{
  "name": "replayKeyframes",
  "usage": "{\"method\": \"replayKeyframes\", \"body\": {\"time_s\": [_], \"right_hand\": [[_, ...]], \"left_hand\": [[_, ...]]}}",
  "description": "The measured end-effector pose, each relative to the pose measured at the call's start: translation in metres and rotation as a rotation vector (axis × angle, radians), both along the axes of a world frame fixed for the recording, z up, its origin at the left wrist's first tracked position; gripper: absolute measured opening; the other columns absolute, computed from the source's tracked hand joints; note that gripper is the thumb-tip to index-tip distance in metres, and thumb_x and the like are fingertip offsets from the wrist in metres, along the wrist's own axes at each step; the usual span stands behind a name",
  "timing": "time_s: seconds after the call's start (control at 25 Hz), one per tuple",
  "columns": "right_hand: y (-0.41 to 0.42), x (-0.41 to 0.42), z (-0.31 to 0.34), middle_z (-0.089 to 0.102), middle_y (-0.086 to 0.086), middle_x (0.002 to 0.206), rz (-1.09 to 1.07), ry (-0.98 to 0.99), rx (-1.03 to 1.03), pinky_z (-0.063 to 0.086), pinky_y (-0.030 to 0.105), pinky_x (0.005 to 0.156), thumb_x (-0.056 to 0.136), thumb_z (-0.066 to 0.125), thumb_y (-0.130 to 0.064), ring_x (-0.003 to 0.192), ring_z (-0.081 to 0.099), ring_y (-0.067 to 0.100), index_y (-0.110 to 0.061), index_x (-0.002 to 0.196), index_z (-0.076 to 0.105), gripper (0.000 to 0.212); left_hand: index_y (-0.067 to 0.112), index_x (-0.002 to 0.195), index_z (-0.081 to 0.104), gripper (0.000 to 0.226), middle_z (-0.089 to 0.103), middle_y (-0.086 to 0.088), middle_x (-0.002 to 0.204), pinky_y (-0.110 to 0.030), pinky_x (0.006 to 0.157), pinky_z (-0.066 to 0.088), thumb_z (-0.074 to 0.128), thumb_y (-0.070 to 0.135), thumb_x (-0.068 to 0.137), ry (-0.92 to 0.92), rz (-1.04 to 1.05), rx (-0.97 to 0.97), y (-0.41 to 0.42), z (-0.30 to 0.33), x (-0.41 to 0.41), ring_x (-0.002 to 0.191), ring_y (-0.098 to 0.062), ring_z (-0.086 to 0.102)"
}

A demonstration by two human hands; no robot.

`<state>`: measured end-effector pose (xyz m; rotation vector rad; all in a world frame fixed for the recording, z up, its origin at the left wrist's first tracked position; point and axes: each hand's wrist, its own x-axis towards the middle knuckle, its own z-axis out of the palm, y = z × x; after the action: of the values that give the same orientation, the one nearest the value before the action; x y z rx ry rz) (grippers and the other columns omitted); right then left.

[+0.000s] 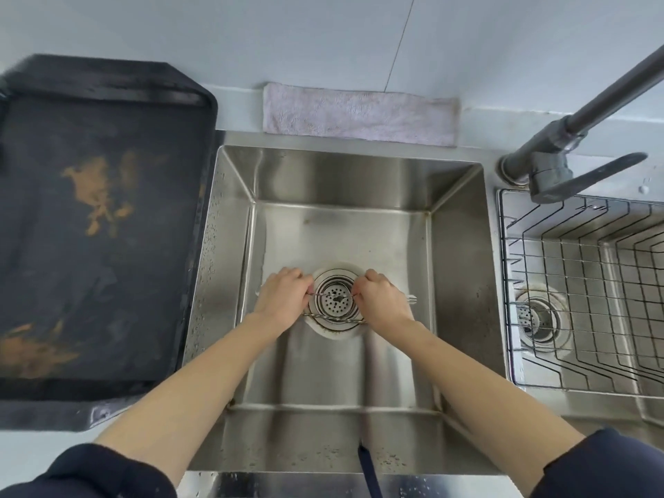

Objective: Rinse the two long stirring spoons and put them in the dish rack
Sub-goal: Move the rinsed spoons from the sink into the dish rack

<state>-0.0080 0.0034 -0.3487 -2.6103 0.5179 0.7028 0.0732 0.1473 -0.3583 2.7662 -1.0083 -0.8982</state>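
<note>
Both my hands are down at the bottom of the steel sink (456, 282), either side of the round drain strainer (336, 300). One thin twisted stirring spoon (332, 295) spans the strainer; my left hand (284, 300) pinches its left end and my right hand (382, 300) pinches its right part, and a forked metal tip (411, 300) shows past the right hand. A second long twisted spoon (334, 317) lies flat across the near side of the drain, its ends hidden under my hands. The wire dish rack (582, 282) sits in the right basin.
A dark grey faucet (560, 163) stands at the back right, its spout reaching up out of view, with no water running. A black stained tray (97, 217) fills the counter on the left. A pale folded cloth (359, 116) lies behind the sink.
</note>
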Motion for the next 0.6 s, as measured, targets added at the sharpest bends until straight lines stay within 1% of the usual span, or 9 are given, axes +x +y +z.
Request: {"method": "replayKeyframes", "body": {"time_s": [0.2,0.36,0.48,0.6], "right_hand": [[0.001,-0.008,0.031,0.054,0.014,0.120,0.037,-0.104,-0.067,0.048,0.042,0.085,0.096,0.042,-0.008,0.115,0.050,0.032,-0.004,0.117,0.054,0.025],[0.000,-0.019,0.054,0.056,0.015,0.115,0.065,-0.211,-0.108,0.048,0.041,0.081,0.094,0.044,-0.004,0.110,0.052,0.033,-0.004,0.114,0.054,0.022],[-0.004,-0.030,0.074,0.055,0.015,0.113,0.051,-0.283,-0.107,0.047,0.041,0.079,0.093,0.042,0.000,0.106,0.053,0.035,-0.005,0.112,0.054,0.023],[-0.007,-0.042,0.094,0.055,0.016,0.113,0.024,-0.363,-0.119,0.045,0.039,0.079,0.092,0.040,0.001,0.107,0.052,0.034,-0.004,0.112,0.055,0.025]], "left_hand": [[0.012,0.109,0.061,0.022,0.060,-0.007,0.116,-0.036,0.087,0.044,0.048,0.019,0.093,-0.060,0.060,-0.104,0.003,0.035,-0.004,0.118,-0.023,0.046],[0.013,0.110,0.062,0.023,0.060,-0.006,0.116,-0.034,0.089,0.045,0.047,0.021,0.094,-0.128,0.049,-0.146,0.005,0.063,-0.012,0.116,-0.023,0.047],[0.013,0.110,0.062,0.022,0.061,-0.006,0.115,-0.038,0.088,0.049,0.048,0.021,0.093,-0.184,0.046,-0.192,0.006,0.084,-0.021,0.114,-0.023,0.048],[0.013,0.109,0.061,0.022,0.060,-0.003,0.115,-0.040,0.088,0.051,0.047,0.021,0.094,-0.240,0.027,-0.216,0.003,0.107,-0.029,0.114,-0.022,0.047]]}}
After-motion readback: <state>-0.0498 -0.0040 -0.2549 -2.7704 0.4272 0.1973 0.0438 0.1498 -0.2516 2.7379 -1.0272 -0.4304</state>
